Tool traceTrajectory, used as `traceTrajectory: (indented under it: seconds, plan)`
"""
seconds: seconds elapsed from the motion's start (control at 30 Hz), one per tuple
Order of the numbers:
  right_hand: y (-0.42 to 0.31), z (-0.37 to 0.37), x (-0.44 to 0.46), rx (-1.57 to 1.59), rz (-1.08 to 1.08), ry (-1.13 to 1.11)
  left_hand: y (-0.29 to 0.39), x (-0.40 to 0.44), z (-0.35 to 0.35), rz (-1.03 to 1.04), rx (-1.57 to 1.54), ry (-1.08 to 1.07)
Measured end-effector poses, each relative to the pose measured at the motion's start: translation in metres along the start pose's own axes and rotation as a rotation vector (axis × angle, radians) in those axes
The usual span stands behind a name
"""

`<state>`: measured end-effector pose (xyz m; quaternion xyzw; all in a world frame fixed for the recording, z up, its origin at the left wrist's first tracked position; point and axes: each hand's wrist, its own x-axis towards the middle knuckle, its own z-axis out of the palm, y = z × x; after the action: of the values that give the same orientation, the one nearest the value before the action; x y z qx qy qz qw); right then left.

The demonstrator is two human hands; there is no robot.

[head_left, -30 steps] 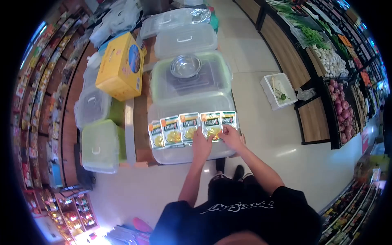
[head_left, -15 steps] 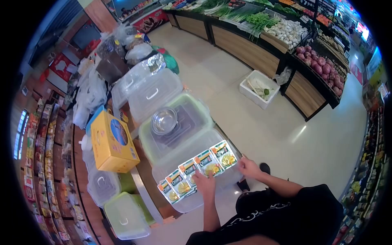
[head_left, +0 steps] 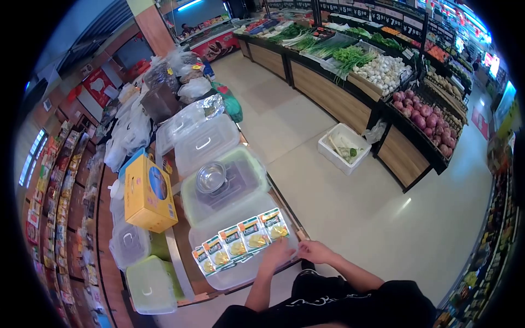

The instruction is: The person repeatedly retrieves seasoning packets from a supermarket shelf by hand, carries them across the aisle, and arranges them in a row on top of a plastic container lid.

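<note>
We're watching both bare hands at the near right corner of the clear plastic lid (head_left: 229, 277), and they're almost fingertip to fingertip. The left hand (head_left: 279, 251) is just beside the lower edge of the end packet, its fingers loosely bent; we can't tell how wide the gap to its thumb is, or whether it touches the packet. Across from it, the right hand (head_left: 316, 252) has thumb and fingers drawn close together, a narrow pinch by the look of it, but we can't make out whether anything is caught between the tips. And here are the packets (head_left: 235, 245), five of them, flat and rectangular, glossy, fanned in a slanting row across the lid, their edges overlapping or close, each with a dark band above a yellow picture. Behind them we have a round, shiny metal bowl (head_left: 211, 177), sitting on a cloudy tub (head_left: 252, 170) with a pale green rim. Over to the left stands a boxy yellow carton (head_left: 146, 197) with a blue oval, and out on the smooth, glossy floor (head_left: 361, 218) we spot a white foam box (head_left: 332, 157).
</note>
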<state>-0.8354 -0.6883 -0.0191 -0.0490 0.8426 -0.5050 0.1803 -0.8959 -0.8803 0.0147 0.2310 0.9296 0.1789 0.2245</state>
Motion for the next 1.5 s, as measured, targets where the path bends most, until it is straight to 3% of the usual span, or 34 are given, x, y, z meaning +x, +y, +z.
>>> traceTrajectory:
  seconds: [0.17,0.3,0.4,0.53,0.7,1.0,1.13,1.27,1.37,1.5]
  plan:
    - [0.027,-0.023,-0.077,0.065,-0.040,0.060,0.071,-0.002,0.048,0.212,-0.049,-0.129]
    - [0.055,-0.043,-0.158,0.085,0.116,0.100,0.129,-0.020,0.068,0.260,0.014,-0.144]
    - [0.102,-0.046,-0.213,-0.081,0.189,0.121,0.161,-0.030,0.093,0.268,-0.003,-0.139]
    - [0.142,-0.056,-0.298,-0.224,0.296,0.160,0.209,-0.039,0.131,0.249,0.268,-0.253]
    - [0.167,-0.063,-0.404,-0.108,0.490,0.290,0.296,-0.061,0.182,0.356,0.367,-0.377]
    - [0.208,-0.038,-0.573,0.109,0.719,0.738,0.461,-0.103,0.296,0.923,0.501,-0.665]
    - [0.222,-0.012,-0.636,0.282,0.795,1.013,0.520,-0.112,0.328,1.072,0.663,-0.767]
    - [0.268,0.018,-0.704,0.264,0.802,1.319,0.575,-0.112,0.385,1.185,0.853,-0.771]
    - [0.252,-0.017,-0.776,0.339,0.850,1.582,0.635,-0.122,0.426,1.253,0.903,-0.786]
    - [0.278,-0.043,-0.875,0.301,0.960,1.737,0.723,-0.147,0.499,1.343,0.894,-0.771]
